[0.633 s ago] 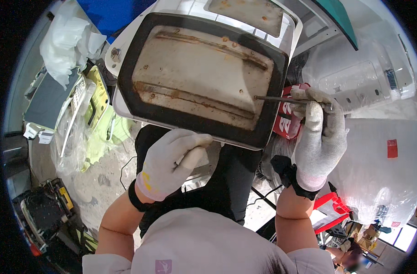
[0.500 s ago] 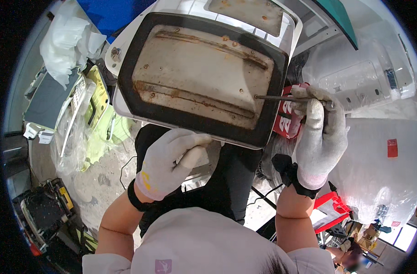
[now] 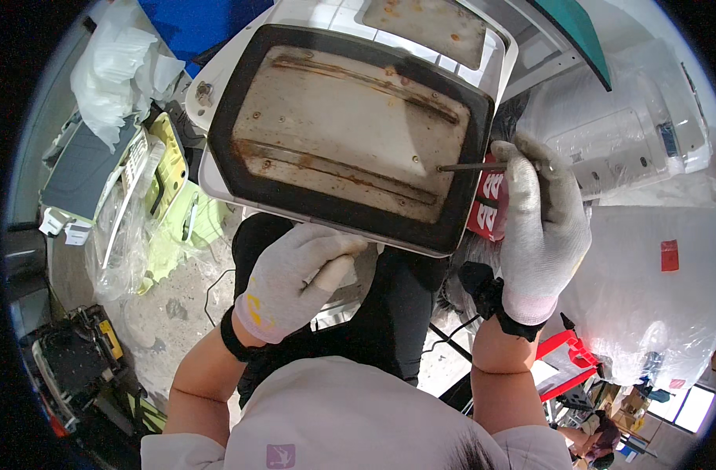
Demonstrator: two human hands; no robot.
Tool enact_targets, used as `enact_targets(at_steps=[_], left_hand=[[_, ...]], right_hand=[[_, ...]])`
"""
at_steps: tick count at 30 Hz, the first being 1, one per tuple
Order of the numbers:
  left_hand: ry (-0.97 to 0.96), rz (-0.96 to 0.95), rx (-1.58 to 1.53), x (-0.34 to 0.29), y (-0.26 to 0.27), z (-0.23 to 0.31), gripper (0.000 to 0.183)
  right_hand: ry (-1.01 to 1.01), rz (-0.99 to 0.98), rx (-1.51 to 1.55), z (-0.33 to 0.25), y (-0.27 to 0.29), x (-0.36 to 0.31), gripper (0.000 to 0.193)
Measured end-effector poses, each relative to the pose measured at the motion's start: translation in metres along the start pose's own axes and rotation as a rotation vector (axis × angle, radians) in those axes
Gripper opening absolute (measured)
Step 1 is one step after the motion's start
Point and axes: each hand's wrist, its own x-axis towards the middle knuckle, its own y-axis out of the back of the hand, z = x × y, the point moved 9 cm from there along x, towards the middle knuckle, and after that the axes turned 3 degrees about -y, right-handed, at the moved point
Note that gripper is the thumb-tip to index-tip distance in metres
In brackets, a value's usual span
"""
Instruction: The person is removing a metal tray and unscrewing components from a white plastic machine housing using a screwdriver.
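A rust-stained metal panel (image 3: 342, 117) with a wide black border (image 3: 226, 141) sits tilted in a white plastic housing (image 3: 210, 176) over my knees. Two brown, rusty channels cross it, with several small screws around them. My right hand (image 3: 542, 215), in a white glove, is closed on a screwdriver (image 3: 474, 167); its thin shaft points left, and its tip meets a screw near the panel's right end. The handle is hidden by my fingers. My gloved left hand (image 3: 291, 274) is curled at the housing's near edge; whatever its fingers grip cannot be seen.
Red packaging (image 3: 489, 205) lies right of the panel. Large plastic-wrapped white goods (image 3: 640, 290) stand at the right, near a red frame (image 3: 569, 364). Yellow and grey parts (image 3: 166, 149) and white wrapping (image 3: 119, 70) are at the left. Another person (image 3: 597, 439) appears far lower right.
My right hand has turned, and its fingers have shifted on the screwdriver, while the tip stays at the same screw. My left hand has hardly moved.
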Motion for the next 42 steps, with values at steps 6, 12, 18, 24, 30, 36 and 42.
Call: enact_targets(at_steps=[6,12,18,24,30,36,42], left_hand=[[-0.008,0.006,0.011,-0.003,0.003,0.001,0.02],[0.004,0.0,0.017,-0.007,0.007,-0.002,0.02],[-0.039,0.029,0.022,-0.005,0.012,0.003,0.022],[-0.137,0.081,-0.035,0.029,0.014,0.042,0.023],[-0.163,0.167,-0.097,0.077,-0.008,0.057,0.03],[-0.137,0.292,-0.051,0.102,-0.032,0.041,0.029],[-0.309,0.256,0.095,0.109,-0.038,0.042,0.017]], right_hand=[[0.008,-0.043,0.005,-0.003,-0.009,0.003,0.024],[0.076,-0.075,-0.104,-0.009,-0.015,0.006,0.025],[0.099,0.197,-0.039,-0.017,0.002,0.001,0.014],[0.093,0.168,-0.107,-0.023,0.005,0.001,0.017],[0.261,0.065,-0.197,-0.044,0.0,0.006,0.017],[0.248,0.031,-0.054,-0.041,-0.004,0.011,0.014],[0.091,0.009,0.196,-0.021,-0.003,0.014,0.015]])
